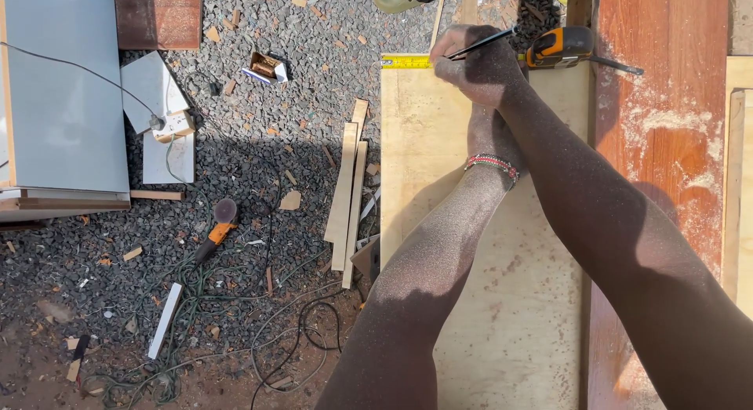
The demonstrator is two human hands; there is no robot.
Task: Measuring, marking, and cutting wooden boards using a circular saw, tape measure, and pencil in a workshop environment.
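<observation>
Now marking the pale plywood sheet [486, 284] along the yellow tape measure [408, 61], right hand [478, 65] closed around a dark pencil [482, 43], left hand [490, 139] mostly hidden beneath it, grip unclear; next probably needing a steady, short stroke.

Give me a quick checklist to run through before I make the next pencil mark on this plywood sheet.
1. Pencil in the right hand grip: ok.
2. Yellow tape lying along the far edge of the plywood sheet: ok.
3. Tape case close beside the right hand: ok.
4. Left hand steadying the sheet: cannot tell, mostly hidden under the right forearm.
5. Pencil tip against the tape: cannot tell, the hand covers it.
</observation>
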